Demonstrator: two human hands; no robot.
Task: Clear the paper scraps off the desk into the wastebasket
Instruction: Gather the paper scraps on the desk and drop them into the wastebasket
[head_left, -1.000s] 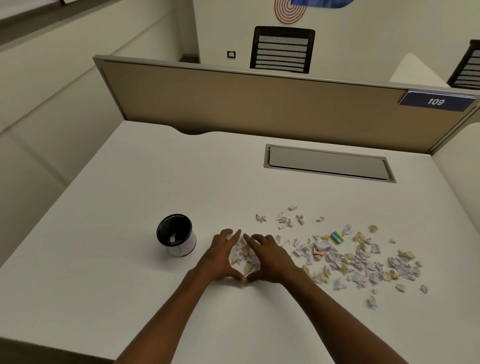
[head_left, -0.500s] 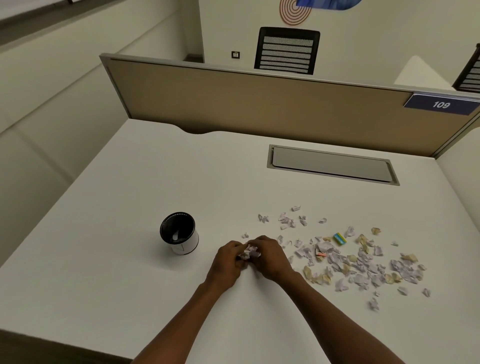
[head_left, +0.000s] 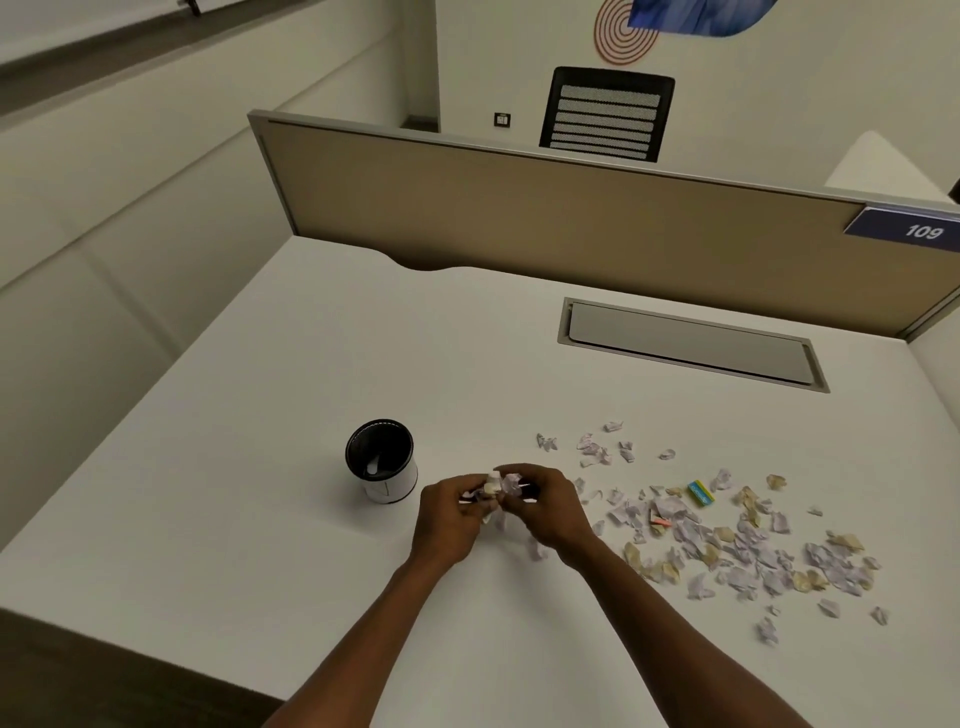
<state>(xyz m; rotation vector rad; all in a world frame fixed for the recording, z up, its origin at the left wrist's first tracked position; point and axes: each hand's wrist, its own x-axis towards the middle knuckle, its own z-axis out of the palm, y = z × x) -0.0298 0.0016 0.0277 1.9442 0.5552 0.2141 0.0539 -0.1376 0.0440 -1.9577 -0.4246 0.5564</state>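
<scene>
Both hands are cupped together just above the white desk (head_left: 260, 519), holding a small bunch of paper scraps (head_left: 500, 486) between them. My left hand (head_left: 451, 512) grips the bunch from the left, my right hand (head_left: 548, 512) from the right. A scrap (head_left: 537, 551) lies or falls below my right hand. The small wastebasket (head_left: 383, 461), black inside with a white wall, stands upright just left of my hands. Many more pale purple and tan scraps (head_left: 737, 540) lie scattered to the right.
A grey cable hatch (head_left: 691, 345) is set into the desk at the back right. A tan partition (head_left: 519, 208) with a blue "109" label (head_left: 906, 228) closes the far edge. A yellow-and-blue scrap (head_left: 701, 492) lies among the scraps.
My hands closed from flat on the desk around a pile of scraps, gathered it into a bunch, and lifted it slightly toward the wastebasket.
</scene>
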